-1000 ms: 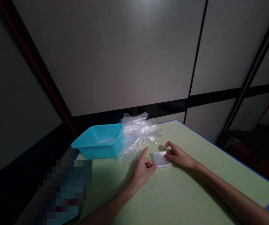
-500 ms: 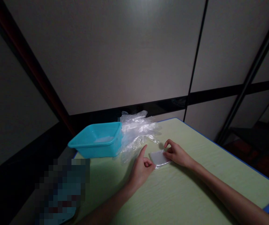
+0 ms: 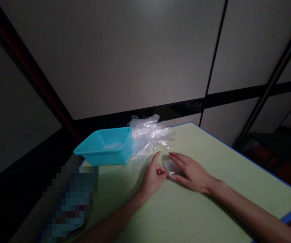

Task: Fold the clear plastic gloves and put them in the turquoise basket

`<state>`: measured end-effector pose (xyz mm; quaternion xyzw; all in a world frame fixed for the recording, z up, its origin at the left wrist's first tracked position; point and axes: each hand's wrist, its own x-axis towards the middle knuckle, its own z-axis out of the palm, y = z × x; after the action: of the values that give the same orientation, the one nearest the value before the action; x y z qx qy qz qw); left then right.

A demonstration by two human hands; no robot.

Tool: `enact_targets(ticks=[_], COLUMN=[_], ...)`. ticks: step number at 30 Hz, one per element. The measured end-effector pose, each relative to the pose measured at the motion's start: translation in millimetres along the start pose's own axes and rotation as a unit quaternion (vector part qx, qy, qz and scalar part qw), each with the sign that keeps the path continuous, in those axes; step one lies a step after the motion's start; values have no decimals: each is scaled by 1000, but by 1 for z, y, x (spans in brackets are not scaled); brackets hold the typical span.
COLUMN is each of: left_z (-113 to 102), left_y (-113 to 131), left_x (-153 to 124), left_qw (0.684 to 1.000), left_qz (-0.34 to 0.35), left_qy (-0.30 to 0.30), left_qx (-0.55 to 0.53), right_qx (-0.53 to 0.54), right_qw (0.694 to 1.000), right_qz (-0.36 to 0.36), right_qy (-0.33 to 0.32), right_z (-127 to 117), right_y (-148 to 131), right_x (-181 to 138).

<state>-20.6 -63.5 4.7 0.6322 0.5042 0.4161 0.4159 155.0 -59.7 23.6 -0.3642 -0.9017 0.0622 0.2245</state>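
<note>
A small, flat square of folded clear plastic (image 3: 170,166) lies on the table between my hands; whether it is a folded glove I cannot tell. My left hand (image 3: 153,179) pinches its near left corner between thumb and a finger, with another finger pointing up. Stretched out over its right part, my right hand (image 3: 192,172) presses down with straight fingers and covers much of it. Just beyond, a loose heap of clear disposable plastic gloves (image 3: 152,135) spreads across the table.
A turquoise plastic basin (image 3: 107,157) with something whitish inside stands left of the gloves. The pale green table (image 3: 211,162) has a blue edge. Cabinet panels (image 3: 140,60) rise behind it. A pixelated object (image 3: 72,206) sits at the lower left.
My right hand has gone from pinching the plastic's right side to lying flat over it, fingers reaching left. My left hand keeps its pinch. The view has tipped slightly.
</note>
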Motion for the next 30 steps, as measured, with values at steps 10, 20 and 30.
enact_targets(ticks=[10, 20, 30], left_z=[0, -9, -15], left_y=[-4, 7, 10], left_x=[0, -12, -22], left_qw=[1000, 971, 844], left_qz=[9, 133, 242], left_qy=[0, -6, -165], left_qx=[6, 200, 450], right_qx=[-25, -22, -20], right_qw=[993, 996, 995], right_qz=[-29, -34, -30], right_qy=[-108, -73, -94], right_z=[19, 14, 13], right_y=[6, 8, 9], right_x=[-4, -6, -8])
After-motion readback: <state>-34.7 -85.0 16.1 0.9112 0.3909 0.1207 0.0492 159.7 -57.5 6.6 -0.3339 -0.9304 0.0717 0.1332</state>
